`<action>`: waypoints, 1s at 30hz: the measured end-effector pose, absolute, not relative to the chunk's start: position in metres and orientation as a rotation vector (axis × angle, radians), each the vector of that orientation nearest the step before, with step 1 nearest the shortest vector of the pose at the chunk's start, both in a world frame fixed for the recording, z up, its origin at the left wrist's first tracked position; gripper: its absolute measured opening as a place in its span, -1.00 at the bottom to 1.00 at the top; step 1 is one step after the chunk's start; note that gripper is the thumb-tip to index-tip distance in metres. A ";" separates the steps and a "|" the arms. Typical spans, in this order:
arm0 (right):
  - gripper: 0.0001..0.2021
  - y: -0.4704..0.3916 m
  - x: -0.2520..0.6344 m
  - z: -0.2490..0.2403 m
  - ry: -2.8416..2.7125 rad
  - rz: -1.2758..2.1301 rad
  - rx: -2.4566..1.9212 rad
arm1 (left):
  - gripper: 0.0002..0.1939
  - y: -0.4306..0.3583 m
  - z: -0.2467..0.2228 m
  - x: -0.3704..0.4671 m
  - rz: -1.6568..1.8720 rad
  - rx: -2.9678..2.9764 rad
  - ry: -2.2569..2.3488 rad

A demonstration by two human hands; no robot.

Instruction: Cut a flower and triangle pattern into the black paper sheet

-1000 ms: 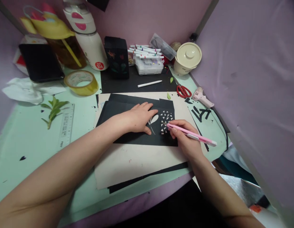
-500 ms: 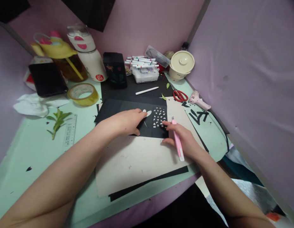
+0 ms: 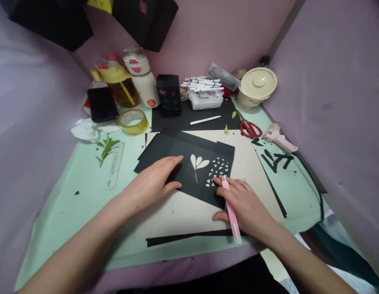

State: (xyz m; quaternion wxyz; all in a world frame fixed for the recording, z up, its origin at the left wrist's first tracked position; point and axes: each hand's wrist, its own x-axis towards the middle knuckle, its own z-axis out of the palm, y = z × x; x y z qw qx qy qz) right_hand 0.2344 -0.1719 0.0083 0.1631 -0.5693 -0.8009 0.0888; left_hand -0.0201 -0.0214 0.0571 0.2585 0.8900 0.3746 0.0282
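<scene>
The black card (image 3: 178, 148) lies flat and turned askew on a pale sheet (image 3: 167, 216), midway between the left and right edges of the surface (image 3: 67, 228). Three leaf-shaped openings on a thin stem (image 3: 198, 163) show pale in it, and beside them is a patch of small, mostly triangular openings (image 3: 220, 165).

The left hand (image 3: 152, 179) is open, thumb apart from the fingers, over the card's left part; it has hold of nothing visible, and whether it presses down I cannot tell. The right hand (image 3: 242, 202) holds a pink craft knife (image 3: 231, 212) among its fingers, its thumb spread away, fingertips at the patch of openings.

Toward the left edge are a clear ruler (image 3: 116, 169), a leafy sprig (image 3: 107, 148) and a yellow tape roll (image 3: 133, 121). Toward the right edge are black strips (image 3: 275, 161), a pale pink glue gun (image 3: 281, 139) and red-handled scissors (image 3: 251, 129). A white pen (image 3: 205, 120) lies beyond the card; along the far edge stand a white bottle (image 3: 147, 87), a black box (image 3: 169, 96), a heap of markers (image 3: 203, 84) on a clear case (image 3: 206, 101), and a lidded cream bowl (image 3: 258, 87).
</scene>
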 end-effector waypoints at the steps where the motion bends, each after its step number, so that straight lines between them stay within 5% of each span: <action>1: -0.49 -0.179 0.231 0.009 -2.291 0.261 -1.609 | -0.39 -0.034 0.057 -0.027 0.162 2.340 1.085; 6: -0.56 -0.207 0.222 0.008 -2.282 0.338 -1.557 | -0.60 -0.107 0.050 -0.043 0.348 1.742 1.130; 12: -0.91 -0.223 0.216 -0.002 -2.150 0.213 -1.394 | -0.75 -0.168 0.039 -0.045 0.203 1.195 1.017; 21: -0.82 -0.234 0.221 -0.009 -2.030 0.154 -1.187 | -0.49 -0.184 0.038 -0.031 0.503 0.571 0.991; 30: -0.78 -0.249 0.217 -0.003 -2.007 0.117 -1.014 | -0.68 -0.176 0.033 -0.002 0.739 0.446 0.968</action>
